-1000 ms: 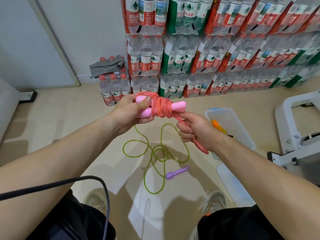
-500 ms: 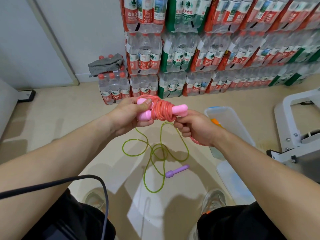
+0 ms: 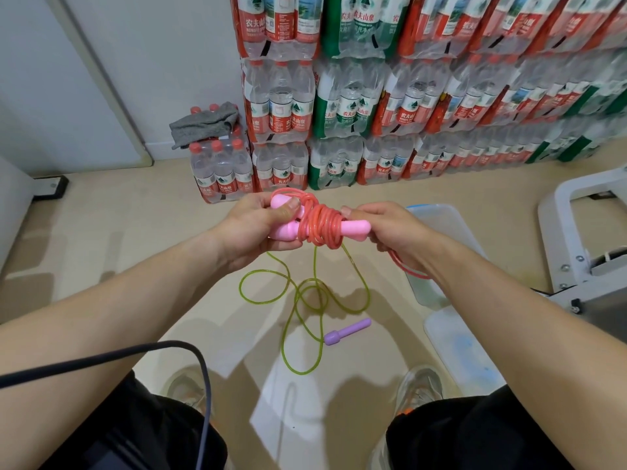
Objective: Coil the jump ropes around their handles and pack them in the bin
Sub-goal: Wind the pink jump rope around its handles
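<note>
1. Pink jump-rope handles [image 3: 354,228]: two, held side by side above the floor, between the hands.
2. Red rope [image 3: 320,226]: wound in many turns around the middle of both handles. A loose tail ran from the coil down under the right wrist.
3. Left hand [image 3: 256,225]: fingers curled around the left ends of the handles, thumb pressed on the upper one.
4. Right hand [image 3: 393,232]: fingers curled at the right end of one handle, with the loose tail of the red rope passing through the grip.
5. Green jump rope [image 3: 298,300]: lay in loose loops on the floor below the hands, uncoiled. One purple handle [image 3: 346,332] was visible at its near end.
6. Clear plastic bin [image 3: 453,228]: stood on the floor to the right, partly hidden by the right hand and forearm. Its contents could not be made out.
7. Clear lid [image 3: 464,357]: lay flat on the floor just beside the bin, nearer the person.
8. Shrink-wrapped packs of water bottles [image 3: 353,106]: stacked along the wall. A grey cloth [image 3: 203,123] was draped on the low pack at the left.
</note>
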Motion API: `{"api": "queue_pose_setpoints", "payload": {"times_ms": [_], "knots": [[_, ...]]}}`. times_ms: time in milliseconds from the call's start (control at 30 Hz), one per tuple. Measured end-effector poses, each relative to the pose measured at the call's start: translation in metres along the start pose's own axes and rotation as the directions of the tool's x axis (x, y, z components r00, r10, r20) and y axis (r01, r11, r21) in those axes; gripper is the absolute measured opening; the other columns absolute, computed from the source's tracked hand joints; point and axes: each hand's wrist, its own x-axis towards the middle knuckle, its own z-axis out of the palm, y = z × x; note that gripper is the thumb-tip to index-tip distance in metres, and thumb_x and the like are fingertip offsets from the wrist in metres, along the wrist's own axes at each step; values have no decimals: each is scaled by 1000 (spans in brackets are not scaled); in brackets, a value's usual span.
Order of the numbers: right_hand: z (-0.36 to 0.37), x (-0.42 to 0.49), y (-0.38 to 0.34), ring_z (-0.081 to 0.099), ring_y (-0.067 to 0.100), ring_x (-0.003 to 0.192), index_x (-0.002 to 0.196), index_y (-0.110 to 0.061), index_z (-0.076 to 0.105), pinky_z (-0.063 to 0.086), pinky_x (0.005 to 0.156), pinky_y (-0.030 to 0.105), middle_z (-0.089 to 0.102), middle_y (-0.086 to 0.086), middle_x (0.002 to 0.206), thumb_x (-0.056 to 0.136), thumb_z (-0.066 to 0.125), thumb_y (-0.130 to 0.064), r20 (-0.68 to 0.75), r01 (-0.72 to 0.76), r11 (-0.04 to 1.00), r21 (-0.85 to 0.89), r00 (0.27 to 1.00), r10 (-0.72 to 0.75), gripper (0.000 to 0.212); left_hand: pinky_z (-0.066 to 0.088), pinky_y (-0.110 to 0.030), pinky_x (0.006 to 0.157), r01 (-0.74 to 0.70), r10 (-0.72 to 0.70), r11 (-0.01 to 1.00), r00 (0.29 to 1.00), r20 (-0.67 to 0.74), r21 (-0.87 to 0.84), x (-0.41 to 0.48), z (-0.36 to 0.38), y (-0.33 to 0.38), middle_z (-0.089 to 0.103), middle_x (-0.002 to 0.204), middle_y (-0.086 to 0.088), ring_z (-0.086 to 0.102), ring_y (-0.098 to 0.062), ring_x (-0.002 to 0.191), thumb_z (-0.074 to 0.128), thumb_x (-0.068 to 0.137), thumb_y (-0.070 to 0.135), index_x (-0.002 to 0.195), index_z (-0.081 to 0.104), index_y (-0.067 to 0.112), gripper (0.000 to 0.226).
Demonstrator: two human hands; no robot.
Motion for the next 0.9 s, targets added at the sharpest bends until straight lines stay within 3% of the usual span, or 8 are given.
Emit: {"api": "queue_pose_setpoints", "payload": {"times_ms": [133, 200, 333, 433, 600, 900], "knots": [[-1, 0, -7, 28, 11, 52, 81, -25, 68, 20, 46, 24, 46, -4, 65, 80, 77, -53, -90, -196, 980, 43, 976, 200, 29, 62, -30, 62, -16, 16, 1000, 998, -56, 2, 0, 4, -2, 69, 90, -9, 70, -18, 71, 60, 99, 16, 116, 64, 3, 22], [-3, 0, -9, 26, 11, 48, 80, -26, 64, 18, 46, 23, 45, -4, 65, 78, 79, -49, -114, -246, 965, 90, 960, 255, 28, 63, -31, 62, -31, 31, 1000, 996, -79, -2, 1, 7, -3, 70, 88, -7, 70, -17, 69, 60, 99, 15, 117, 64, 2, 23], [0, -2, -9, 22, 8, 45, 95, -29, 66, 14, 44, 22, 37, -7, 59, 89, 70, -36, -32, -302, 922, 243, 947, 319, 10, 63, -30, 62, -51, 49, 999, 994, -93, -16, 0, 11, -2, 71, 82, -2, 70, -14, 66, 59, 99, 15, 113, 65, 5, 18], [1, -2, -9, 27, 6, 45, 88, -27, 62, 14, 48, 23, 38, -7, 57, 92, 62, -27, 19, -324, 888, 327, 941, 337, 4, 62, -30, 61, -53, 49, 998, 993, -109, -26, 0, 12, -2, 71, 83, -4, 69, -14, 66, 59, 100, 16, 112, 65, 4, 18], [4, 0, 0, 36, 8, 46, 73, -22, 53, 18, 49, 24, 46, -2, 63, 91, 52, -12, -30, -245, 877, 414, 959, 282, 21, 62, -30, 60, -70, 70, 998, 987, -144, 8, 2, 12, 0, 69, 86, -6, 69, -13, 63, 59, 100, 17, 112, 64, 2, 20], [14, 4, 4, 38, 9, 50, 87, -16, 63, 24, 50, 24, 53, 0, 68, 92, 56, 1, -179, -33, 860, 509, 973, 143, 19, 63, -31, 62, -74, 65, 997, 969, -237, -32, 7, 8, -1, 68, 92, -10, 70, -13, 64, 60, 100, 20, 117, 63, -5, 30]]}}
